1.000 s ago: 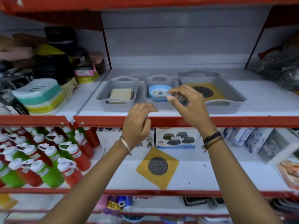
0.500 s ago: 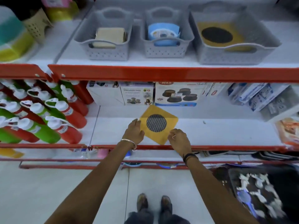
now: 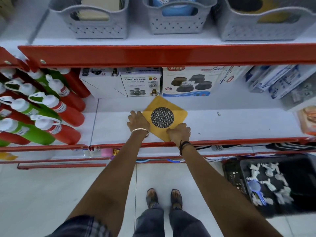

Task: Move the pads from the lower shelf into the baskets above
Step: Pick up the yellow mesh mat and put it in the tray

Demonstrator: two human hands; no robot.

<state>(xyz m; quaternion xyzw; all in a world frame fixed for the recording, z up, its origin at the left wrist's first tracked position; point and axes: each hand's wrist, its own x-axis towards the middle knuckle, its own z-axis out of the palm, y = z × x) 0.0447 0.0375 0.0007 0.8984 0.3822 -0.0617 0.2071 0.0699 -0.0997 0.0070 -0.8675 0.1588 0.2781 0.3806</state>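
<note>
Since the earlier frame, both hands have closed further onto the yellow pad (image 3: 164, 117), which lies flat on the lower shelf (image 3: 230, 124) near its front edge, turned corner-on. The left hand (image 3: 137, 121) rests on the pad's left corner with fingers flat; whether it grips cannot be told. The right hand (image 3: 179, 132) covers the pad's near corner, fingers curled as if pinching it, though the contact itself is hidden. Risk: the pad appears thin and flexible, so lifting by one corner may fold it, or catch it on the red rail (image 3: 171, 55) of the upper shelf. Above, the left basket (image 3: 95, 29) holds a pale pad, the middle basket (image 3: 174, 24) a blue item, and the right basket (image 3: 256, 31) a matching yellow pad.
</note>
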